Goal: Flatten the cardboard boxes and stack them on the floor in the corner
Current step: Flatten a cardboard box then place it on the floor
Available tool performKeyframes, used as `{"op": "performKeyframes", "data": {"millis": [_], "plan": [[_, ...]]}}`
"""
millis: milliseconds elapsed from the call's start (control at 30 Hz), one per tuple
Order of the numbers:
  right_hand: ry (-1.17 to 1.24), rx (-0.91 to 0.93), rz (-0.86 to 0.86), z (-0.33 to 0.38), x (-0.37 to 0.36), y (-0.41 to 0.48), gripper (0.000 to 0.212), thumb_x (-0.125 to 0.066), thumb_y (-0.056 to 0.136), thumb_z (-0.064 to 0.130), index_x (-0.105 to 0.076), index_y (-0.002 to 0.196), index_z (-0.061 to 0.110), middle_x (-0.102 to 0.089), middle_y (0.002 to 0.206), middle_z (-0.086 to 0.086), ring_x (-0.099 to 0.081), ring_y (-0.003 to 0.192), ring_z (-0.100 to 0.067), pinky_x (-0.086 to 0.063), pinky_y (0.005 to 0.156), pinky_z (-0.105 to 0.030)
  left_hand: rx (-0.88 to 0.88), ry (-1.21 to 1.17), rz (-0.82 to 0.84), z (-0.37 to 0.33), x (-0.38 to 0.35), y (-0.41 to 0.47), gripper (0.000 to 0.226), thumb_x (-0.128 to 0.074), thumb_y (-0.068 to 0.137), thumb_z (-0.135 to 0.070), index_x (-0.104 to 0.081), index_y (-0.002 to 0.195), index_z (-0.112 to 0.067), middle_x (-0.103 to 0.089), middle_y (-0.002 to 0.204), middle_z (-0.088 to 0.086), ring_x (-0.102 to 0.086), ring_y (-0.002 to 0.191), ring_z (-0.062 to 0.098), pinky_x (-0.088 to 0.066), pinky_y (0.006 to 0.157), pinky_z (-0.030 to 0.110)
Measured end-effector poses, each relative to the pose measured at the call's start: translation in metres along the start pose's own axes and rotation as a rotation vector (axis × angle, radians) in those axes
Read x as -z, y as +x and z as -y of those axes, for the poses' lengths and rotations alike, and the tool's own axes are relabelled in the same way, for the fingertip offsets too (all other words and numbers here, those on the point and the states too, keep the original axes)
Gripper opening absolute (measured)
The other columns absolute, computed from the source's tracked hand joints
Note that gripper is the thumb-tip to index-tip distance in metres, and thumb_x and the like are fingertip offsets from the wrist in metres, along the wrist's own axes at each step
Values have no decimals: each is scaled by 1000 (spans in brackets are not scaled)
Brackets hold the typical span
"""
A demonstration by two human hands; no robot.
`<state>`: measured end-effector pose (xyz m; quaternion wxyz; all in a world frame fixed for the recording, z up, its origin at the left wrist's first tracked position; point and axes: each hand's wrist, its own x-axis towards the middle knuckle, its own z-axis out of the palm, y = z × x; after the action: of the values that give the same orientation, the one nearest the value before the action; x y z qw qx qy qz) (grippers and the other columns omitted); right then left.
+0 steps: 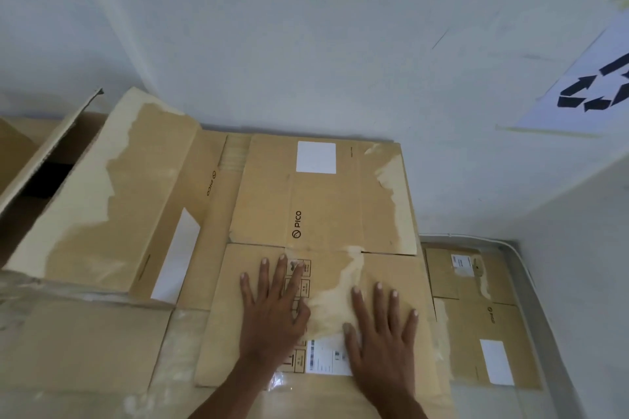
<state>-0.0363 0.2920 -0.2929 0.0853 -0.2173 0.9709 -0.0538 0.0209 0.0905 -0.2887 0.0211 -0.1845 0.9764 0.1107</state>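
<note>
A flattened brown cardboard box (326,201) printed PICO lies on top of a pile against the white wall. My left hand (274,309) and my right hand (383,333) both press flat on its near panel, fingers spread and straight, side by side. Torn tape patches and a white label mark the cardboard between them. To the left, another cardboard box (102,194) stands partly open, its flaps up and its dark inside showing. Lower down at the right, flattened boxes (476,316) lie stacked on the floor in the corner.
White walls close in behind and to the right. A paper sheet with a recycling symbol (592,85) is taped to the right wall. More cardboard (81,343) lies under the pile at the near left. A grey floor strip (531,299) runs along the right wall.
</note>
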Motion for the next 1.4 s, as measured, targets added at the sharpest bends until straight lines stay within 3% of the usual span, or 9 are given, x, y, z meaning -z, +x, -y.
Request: {"op": "performKeyframes", "data": {"millis": [267, 500, 700, 767, 867, 1000, 1100, 1200, 1400], "plan": [[-27, 22, -42, -3, 1, -1, 71, -27, 94, 59, 1, 155, 37, 6, 165, -7, 7, 150, -32, -2, 116, -64, -176, 40, -26, 12, -12, -64, 65, -39, 97, -51, -25, 155, -25, -16, 163, 10, -12, 150, 34, -19, 114, 64], [47, -119, -24, 33, -9, -17, 66, -28, 95, 40, -11, 156, 22, -13, 161, -21, -10, 147, -45, -8, 110, -73, -182, 64, 19, 6, -9, -67, 68, -37, 96, -61, -30, 154, -26, -18, 163, 10, -16, 149, 35, -18, 112, 67], [22, -90, -42, 29, -7, -17, 65, -26, 96, 40, -13, 156, 19, -10, 161, -22, -9, 147, -46, -7, 110, -73, -286, 74, 201, 20, -3, -65, 125, -36, 63, -99, -6, 158, -24, 5, 164, 14, 7, 150, 38, -1, 110, 71], [27, -87, -17, 29, -8, -17, 65, -25, 96, 40, -15, 156, 19, -11, 161, -22, -10, 147, -46, -8, 110, -73, -303, 42, 247, 29, 4, -61, 127, -41, 58, -99, 3, 157, -31, 18, 163, 7, 19, 149, 31, 7, 111, 66], [33, -91, 41, 30, -3, -14, 63, -20, 96, 40, -20, 155, 18, -16, 160, -22, -16, 145, -47, -11, 108, -74, -340, 95, 276, 34, 18, -53, 122, -47, 59, -93, -3, 157, -34, 13, 164, 8, 8, 150, 33, -5, 113, 62], [16, -63, 134, 26, 5, -14, 67, -3, 98, 54, -8, 157, 22, -12, 161, -22, -10, 147, -46, -13, 108, -75, -404, 231, 368, 19, 34, -45, 118, -52, 66, -79, -3, 155, -20, 5, 161, 26, -3, 147, 48, -14, 114, 58], [-47, 164, 153, 11, 8, -33, 89, -19, 84, 83, 1, 155, 34, 11, 162, -18, 8, 147, -46, 0, 111, -70, -439, 309, 386, 11, 42, -43, 117, -56, 70, -74, -5, 154, -10, 1, 156, 37, -12, 142, 54, -19, 111, 56], [-132, 303, 238, -4, 12, -45, 97, -35, 76, 89, -29, 153, 29, -23, 158, -24, -18, 141, -51, -32, 97, -75, -452, 364, 415, 6, 47, -41, 118, -57, 73, -72, -4, 154, -4, 2, 153, 41, -14, 139, 58, -21, 110, 57], [-236, 223, 365, -2, 33, -35, 97, -34, 74, 89, -46, 144, 23, -50, 139, -28, -53, 117, -54, -52, 77, -63, -416, 386, 509, -3, 55, -39, 120, -64, 75, -67, 2, 154, -5, 8, 154, 40, -9, 140, 59, -18, 113, 58]]}}
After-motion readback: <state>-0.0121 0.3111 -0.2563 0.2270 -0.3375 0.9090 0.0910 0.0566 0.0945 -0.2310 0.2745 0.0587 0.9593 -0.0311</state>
